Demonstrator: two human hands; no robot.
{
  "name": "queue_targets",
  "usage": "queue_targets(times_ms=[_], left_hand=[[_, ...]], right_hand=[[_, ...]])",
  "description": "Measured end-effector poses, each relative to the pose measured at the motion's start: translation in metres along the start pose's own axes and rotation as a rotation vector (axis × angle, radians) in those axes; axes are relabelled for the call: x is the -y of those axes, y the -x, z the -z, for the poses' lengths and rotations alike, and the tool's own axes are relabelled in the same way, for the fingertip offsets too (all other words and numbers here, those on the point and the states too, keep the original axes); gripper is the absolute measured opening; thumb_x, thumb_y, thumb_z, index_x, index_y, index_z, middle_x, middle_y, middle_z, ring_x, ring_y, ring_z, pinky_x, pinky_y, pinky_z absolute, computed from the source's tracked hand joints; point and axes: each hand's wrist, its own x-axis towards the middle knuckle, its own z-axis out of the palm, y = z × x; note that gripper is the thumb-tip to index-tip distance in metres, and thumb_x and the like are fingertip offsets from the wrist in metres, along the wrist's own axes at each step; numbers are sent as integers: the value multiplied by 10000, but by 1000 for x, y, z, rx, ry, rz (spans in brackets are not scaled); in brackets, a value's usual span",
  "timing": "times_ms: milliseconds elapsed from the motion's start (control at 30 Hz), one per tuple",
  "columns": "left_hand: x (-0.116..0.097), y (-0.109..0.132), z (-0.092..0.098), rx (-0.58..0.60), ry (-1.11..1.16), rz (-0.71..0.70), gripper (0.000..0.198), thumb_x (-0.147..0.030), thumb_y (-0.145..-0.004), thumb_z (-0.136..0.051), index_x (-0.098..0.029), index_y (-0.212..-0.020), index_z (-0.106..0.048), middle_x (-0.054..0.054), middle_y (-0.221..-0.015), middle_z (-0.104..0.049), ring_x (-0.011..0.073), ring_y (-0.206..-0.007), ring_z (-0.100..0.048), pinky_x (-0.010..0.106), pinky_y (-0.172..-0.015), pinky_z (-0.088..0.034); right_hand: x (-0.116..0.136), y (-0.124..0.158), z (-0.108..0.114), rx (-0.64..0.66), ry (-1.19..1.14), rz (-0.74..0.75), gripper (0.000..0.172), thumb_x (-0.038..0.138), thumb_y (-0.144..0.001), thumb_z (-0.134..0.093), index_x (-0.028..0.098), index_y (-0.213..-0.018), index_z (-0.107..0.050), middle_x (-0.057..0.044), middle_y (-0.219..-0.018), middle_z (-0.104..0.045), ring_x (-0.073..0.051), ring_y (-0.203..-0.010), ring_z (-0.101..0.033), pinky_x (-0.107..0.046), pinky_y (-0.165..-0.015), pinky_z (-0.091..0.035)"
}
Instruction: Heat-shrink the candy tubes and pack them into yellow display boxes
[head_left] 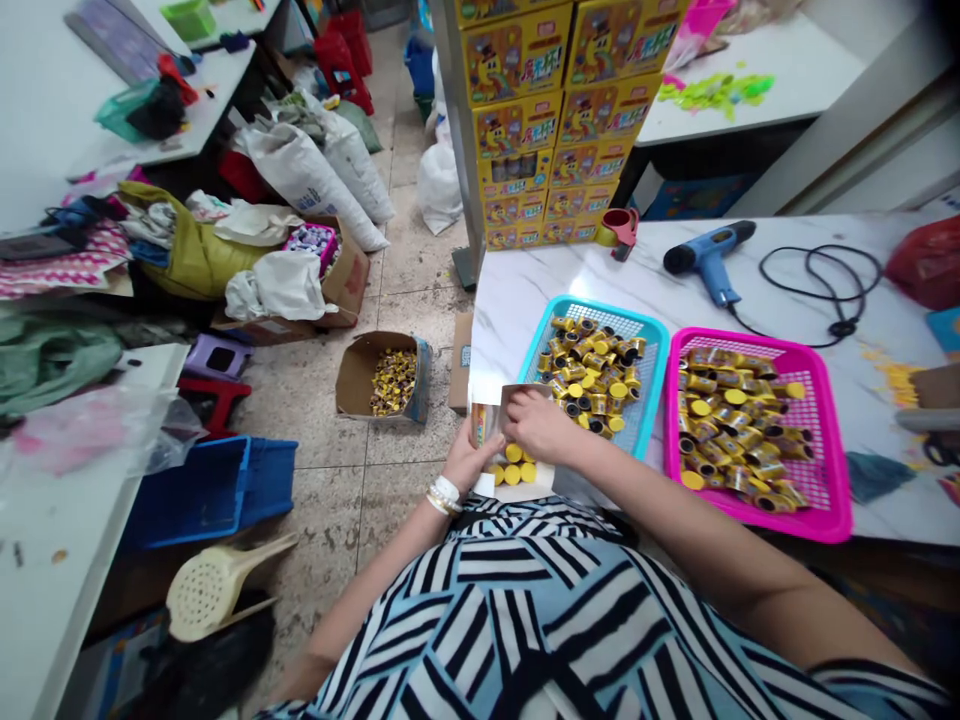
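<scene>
A small open cardboard box (484,486) rests at the table's near left edge, against my front. Several yellow-capped little cups (513,472) show inside it. My left hand (475,456) grips the box's left side, thumb over the rim. My right hand (541,428) is over the box's far part, fingers curled in beside a grey-brown cardboard flap (517,391); what they hold is hidden. Just right of the box stands a turquoise basket (655,345) of yellow-and-brown cups (592,370). Beside it, a pink basket (831,450) has more such cups (739,420).
Stacked yellow printed boxes (555,130) rise at the table's far left corner. Beyond the baskets lie a tape dispenser (619,228) and a blue heat gun (709,260) with a black cord (814,285). On the floor, a carton (360,375) holds small yellow pieces; a blue crate (210,495) stands left.
</scene>
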Motion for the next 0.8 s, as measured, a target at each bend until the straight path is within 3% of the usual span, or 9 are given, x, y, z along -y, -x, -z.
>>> queue_targets(times_ms=[100,233,367,500,700,800], left_hand=[[2,-1,0,-16,10,4,719,-429,-657,-829,-169,-1259,-532,113,-1196,-662,259,-1081,-626,396,-990,-469],[4,-5,1,-34,40,3,733,-422,-653,-833,-177,-1272,-526,112,-1207,-660,273,-1114,-612,421,-1020,-450],[3,-6,1,-4,45,6,726,-431,-644,-838,-186,-1257,-535,105,-1201,-663,275,-1104,-619,418,-1011,-459],[4,-7,-1,17,29,11,695,-434,-668,-822,-179,-1247,-535,112,-1215,-657,266,-1114,-616,406,-1011,-457],[5,-10,0,64,31,9,689,-443,-698,-802,-182,-1268,-517,127,-1245,-650,265,-1127,-622,405,-1022,-454],[5,-13,3,44,2,23,680,-451,-692,-805,-183,-1253,-529,125,-1252,-647,266,-1135,-619,408,-1036,-447]], right_hand=[[1,8,-1,-12,27,-2,279,258,-953,-480,135,-896,-724,-146,-912,-623,-262,-993,-467,-406,-884,-335],[-1,18,-11,-110,6,-3,243,180,-948,-467,139,-948,-707,-134,-963,-657,-262,-1077,-469,-435,-1014,-310],[0,22,-18,-199,-60,-39,203,180,-910,-515,143,-960,-708,-138,-1044,-676,-293,-1214,-432,-483,-1076,-290],[8,24,-13,-296,-160,-98,215,222,-870,-567,153,-1017,-707,-124,-1105,-672,-293,-1221,-445,-477,-1072,-341],[29,19,-18,-215,-154,-52,171,226,-856,-590,162,-897,-744,-87,-838,-703,-299,-1154,-505,-550,-1164,-213],[29,21,-22,-283,-217,-70,188,253,-877,-582,184,-950,-740,-75,-906,-723,-283,-1159,-523,-542,-1160,-243]])
